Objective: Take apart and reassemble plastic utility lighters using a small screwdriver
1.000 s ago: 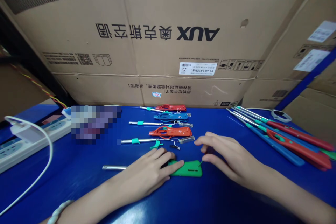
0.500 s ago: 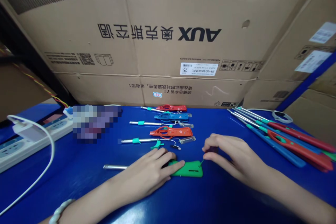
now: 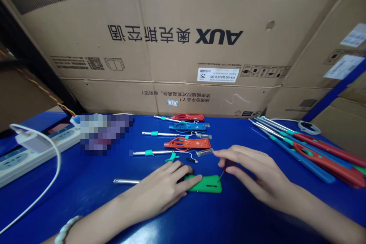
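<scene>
My left hand (image 3: 168, 183) holds down a green long-nosed lighter (image 3: 210, 185) on the blue table, its fingers curled over the grip. The lighter's metal tube (image 3: 126, 181) sticks out to the left. In my right hand (image 3: 246, 167) is a small screwdriver (image 3: 222, 174), mostly hidden by the fingers; its thin shaft meets the lighter's right end. The right index finger is stretched out beside a clear fuel tank (image 3: 205, 152). Behind my hands lie an orange lighter shell (image 3: 188, 143), a metal tube with a teal sleeve (image 3: 153, 153) and a teal trigger (image 3: 171, 157).
Further back lie a blue shell (image 3: 188, 127) and a red shell (image 3: 188, 117) with their parts. Several whole lighters (image 3: 317, 156) are fanned out at the right. A power strip (image 3: 34, 152) with a white cable stands left. A large cardboard box (image 3: 171, 61) walls off the back.
My right index finger has straightened and moved left towards the clear fuel tank, uncovering some of the screwdriver. My left hand and the green lighter stay in place.
</scene>
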Available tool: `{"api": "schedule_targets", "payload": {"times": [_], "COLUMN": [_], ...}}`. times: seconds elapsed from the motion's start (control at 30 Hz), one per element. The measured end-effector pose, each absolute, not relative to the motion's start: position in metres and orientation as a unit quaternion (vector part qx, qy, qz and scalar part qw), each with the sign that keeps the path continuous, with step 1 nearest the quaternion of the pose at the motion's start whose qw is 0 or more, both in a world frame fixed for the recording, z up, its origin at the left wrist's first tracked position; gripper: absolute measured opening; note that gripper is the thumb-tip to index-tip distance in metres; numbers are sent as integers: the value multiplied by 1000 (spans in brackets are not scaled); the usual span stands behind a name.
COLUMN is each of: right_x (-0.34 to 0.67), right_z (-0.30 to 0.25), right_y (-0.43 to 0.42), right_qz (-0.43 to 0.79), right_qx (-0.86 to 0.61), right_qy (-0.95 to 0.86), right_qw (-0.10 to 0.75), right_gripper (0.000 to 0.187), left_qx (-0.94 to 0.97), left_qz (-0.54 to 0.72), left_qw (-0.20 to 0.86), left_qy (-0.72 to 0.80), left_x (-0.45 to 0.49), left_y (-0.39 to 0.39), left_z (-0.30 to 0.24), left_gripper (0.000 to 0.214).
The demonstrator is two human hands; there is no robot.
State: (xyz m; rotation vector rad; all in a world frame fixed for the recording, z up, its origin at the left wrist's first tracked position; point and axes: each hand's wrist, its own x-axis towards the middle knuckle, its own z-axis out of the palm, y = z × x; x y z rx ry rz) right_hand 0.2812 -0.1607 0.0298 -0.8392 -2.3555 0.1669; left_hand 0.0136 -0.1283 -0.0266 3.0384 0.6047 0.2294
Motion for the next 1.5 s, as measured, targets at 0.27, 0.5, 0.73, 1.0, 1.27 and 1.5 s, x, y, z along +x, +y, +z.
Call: {"api": "schedule_targets", "payload": {"times": [0.27, 0.5, 0.73, 1.0, 1.27, 1.5], "right_x": [280, 274, 275, 274, 272, 267], "right_z": [21, 18, 10, 2, 9, 14], "right_y": [-162, -161, -156, -160, -166, -170], "right_qz": [-5, -44, -98, -57, -30, -79], "right_qx": [-338, -364, -404, -350, -302, -312], "right_qy": [-880, -867, -831, -863, -899, -892], "right_qw": [334, 338, 370, 360, 315, 316], "right_gripper": [12, 7, 9, 43, 36, 19], "left_qx": [978, 977, 977, 977, 977, 977], "left_qz": [75, 87, 81, 76, 81, 82], "left_qw": [12, 16, 14, 15, 7, 8], "left_qy": [193, 194, 196, 199, 197, 197], "left_x": [14, 13, 15, 14, 14, 13], "left_y": [-129, -130, -131, -129, -130, -131], "left_z": [-27, -29, -24, -26, -26, -26], "left_gripper": [49, 49, 48, 49, 49, 48]}}
